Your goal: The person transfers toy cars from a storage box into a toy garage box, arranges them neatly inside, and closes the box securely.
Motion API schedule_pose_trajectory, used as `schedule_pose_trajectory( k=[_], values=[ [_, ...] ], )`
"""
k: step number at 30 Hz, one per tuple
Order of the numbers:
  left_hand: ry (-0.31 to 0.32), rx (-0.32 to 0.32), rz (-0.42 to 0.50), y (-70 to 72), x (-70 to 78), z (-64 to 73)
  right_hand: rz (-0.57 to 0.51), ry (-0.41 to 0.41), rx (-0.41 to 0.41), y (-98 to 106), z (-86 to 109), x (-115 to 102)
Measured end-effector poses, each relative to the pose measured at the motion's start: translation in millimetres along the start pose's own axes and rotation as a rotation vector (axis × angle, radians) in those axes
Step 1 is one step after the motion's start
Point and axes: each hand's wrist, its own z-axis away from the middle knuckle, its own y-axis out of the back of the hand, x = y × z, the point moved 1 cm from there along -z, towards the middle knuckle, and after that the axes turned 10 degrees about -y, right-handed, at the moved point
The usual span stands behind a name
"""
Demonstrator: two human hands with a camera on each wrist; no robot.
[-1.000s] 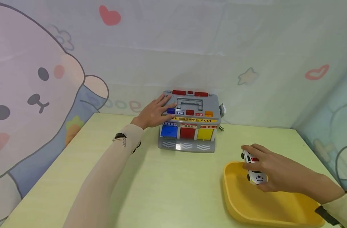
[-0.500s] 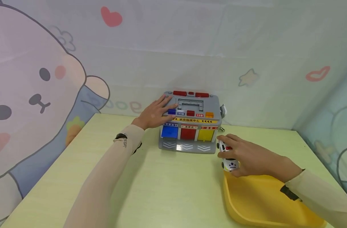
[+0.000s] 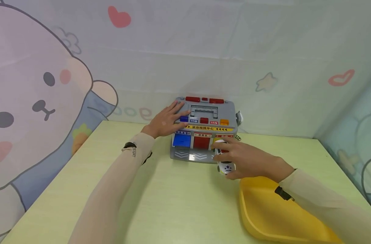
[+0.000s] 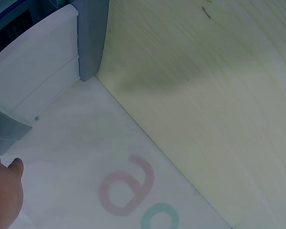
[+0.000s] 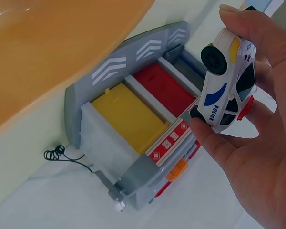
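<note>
In the head view, my right hand (image 3: 249, 158) grips a white toy police car (image 3: 226, 167) by its sides, in front of the yellow door on the right of a grey toy garage (image 3: 203, 113). The right wrist view shows the car's blue stripe, black wheels and red roof light between thumb and fingers. My left hand (image 3: 167, 120) rests on the garage roof's left end with fingers spread. Three doors line the garage front: a blue door (image 3: 181, 141), a red door (image 3: 201, 142) and a yellow door (image 5: 129, 117). Only a fingertip area of the left hand (image 4: 5, 191) shows in the left wrist view.
A yellow tray (image 3: 249, 217) stands at the table's front right, under the right forearm. A coiled black cord (image 5: 59, 153) trails from the garage's side. The printed cloth backdrop (image 3: 203, 51) rises behind the garage.
My right hand has carried the police car left and away from me, from over the yellow tray to the garage's front right. The left hand stays on the roof.
</note>
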Motion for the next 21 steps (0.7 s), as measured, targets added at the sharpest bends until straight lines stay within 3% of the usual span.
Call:
schedule_pose_trajectory(
  k=[14,21],
  values=[
    [-0.005,0.008,0.005,-1.0,-0.5,-0.5,-0.058,-0.031,-0.121,-16,-20.0,-10],
    [-0.003,0.003,0.004,-1.2,-0.7,-0.2,-0.007,0.018,-0.121,-22,-33.7,-16]
  ],
)
